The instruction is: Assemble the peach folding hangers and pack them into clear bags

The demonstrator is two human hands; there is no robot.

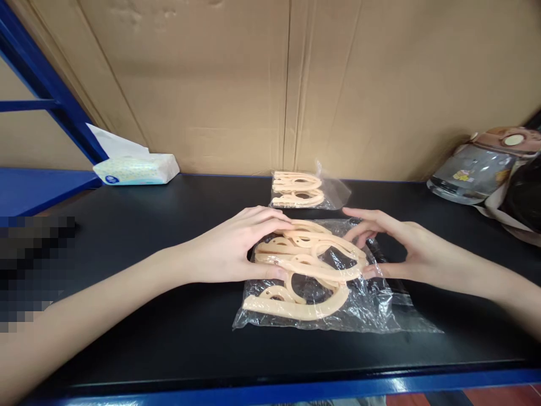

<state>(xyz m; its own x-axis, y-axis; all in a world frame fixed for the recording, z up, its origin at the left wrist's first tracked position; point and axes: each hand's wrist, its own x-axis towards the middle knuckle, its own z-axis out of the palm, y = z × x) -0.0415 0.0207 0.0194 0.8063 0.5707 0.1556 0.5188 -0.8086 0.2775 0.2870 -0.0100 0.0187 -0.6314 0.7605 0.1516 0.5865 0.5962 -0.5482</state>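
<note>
Several cream folding hangers [313,265] lie stacked in and on a clear plastic bag [380,310] on the black tabletop. My left hand [245,242] is closed round their left ends, thumb on the near side and fingers over the far side. At their curved right ends is my right hand [393,242]; its thumb presses near a hanger's bend, the index finger stretches out, and the other fingers curl on the far side. Whether every hanger is inside the plastic is hard to tell. The nearest hanger lies below both hands.
Behind the hands lies another clear bag of cream hangers [298,189]. A tissue pack [137,169] sits at the back left. A clear bottle with a brown lid [471,172] stands at the right, beside a dark object. Cardboard [211,84] lines the back; a blue edge [296,392] runs in front.
</note>
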